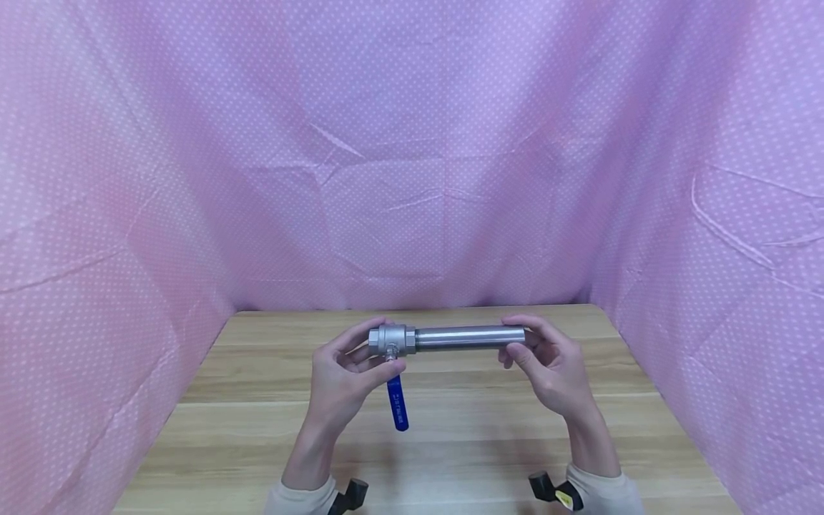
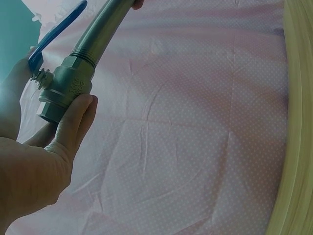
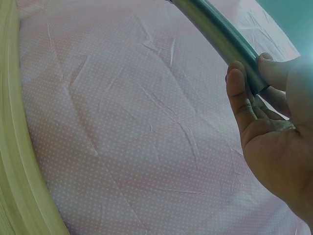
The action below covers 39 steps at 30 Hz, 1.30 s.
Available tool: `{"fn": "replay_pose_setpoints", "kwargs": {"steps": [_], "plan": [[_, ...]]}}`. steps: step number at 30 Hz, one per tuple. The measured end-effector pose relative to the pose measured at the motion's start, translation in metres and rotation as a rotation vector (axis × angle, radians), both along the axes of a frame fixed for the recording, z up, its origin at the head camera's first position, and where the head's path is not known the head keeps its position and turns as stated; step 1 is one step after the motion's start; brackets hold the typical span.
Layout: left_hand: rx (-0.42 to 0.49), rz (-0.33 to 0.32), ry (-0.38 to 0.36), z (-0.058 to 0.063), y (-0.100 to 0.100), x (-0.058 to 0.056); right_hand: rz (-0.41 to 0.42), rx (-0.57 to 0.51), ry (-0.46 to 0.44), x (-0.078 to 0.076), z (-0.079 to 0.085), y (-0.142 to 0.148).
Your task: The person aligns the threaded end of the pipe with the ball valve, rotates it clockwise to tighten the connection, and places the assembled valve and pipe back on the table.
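You are working in a small curtained-off booth (image 1: 161, 200); the views don't settle whether it stands in a home, an office or a workshop. Creased pink polka-dot fabric (image 1: 444, 143) hangs along the far, left and right sides of your wood-grain tabletop (image 1: 450, 458), screening it like walls. Beyond the fabric's edge (both wrist views catch it) you can see a patch of plain teal background (image 2: 14, 39).

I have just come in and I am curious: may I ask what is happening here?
A person's left hand grips a metal valve, and the right hand holds the free end of a metal pipe, all above the wooden table. The pipe's other end meets the valve, with some threads showing. The valve's blue lever points toward the person.
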State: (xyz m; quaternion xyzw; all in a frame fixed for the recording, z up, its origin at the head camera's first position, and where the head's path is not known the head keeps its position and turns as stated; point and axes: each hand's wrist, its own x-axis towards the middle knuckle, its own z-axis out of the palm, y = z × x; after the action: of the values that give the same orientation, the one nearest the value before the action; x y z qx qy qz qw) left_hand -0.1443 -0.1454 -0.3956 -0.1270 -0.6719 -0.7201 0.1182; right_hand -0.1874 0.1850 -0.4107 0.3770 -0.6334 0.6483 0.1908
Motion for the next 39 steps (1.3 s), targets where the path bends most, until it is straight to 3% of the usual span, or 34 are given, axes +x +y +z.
{"fn": "replay_pose_setpoints", "kwargs": {"steps": [12, 20, 24, 39], "plan": [[-0.001, 0.009, 0.009, -0.0008, -0.0004, -0.0001, -0.058, 0.036, -0.030, 0.0010, -0.0001, 0.0001], [0.002, 0.033, 0.024, -0.0007, -0.0013, -0.0003, 0.155, -0.073, -0.023, -0.0005, 0.0016, -0.0016], [0.008, 0.032, 0.024, 0.0001, -0.0011, 0.0003, 0.196, -0.106, 0.014, -0.0016, 0.0028, -0.0029], [0.010, 0.020, 0.010, 0.0004, -0.0013, 0.0010, 0.001, 0.012, 0.004, -0.0010, -0.0010, 0.0015]]}}
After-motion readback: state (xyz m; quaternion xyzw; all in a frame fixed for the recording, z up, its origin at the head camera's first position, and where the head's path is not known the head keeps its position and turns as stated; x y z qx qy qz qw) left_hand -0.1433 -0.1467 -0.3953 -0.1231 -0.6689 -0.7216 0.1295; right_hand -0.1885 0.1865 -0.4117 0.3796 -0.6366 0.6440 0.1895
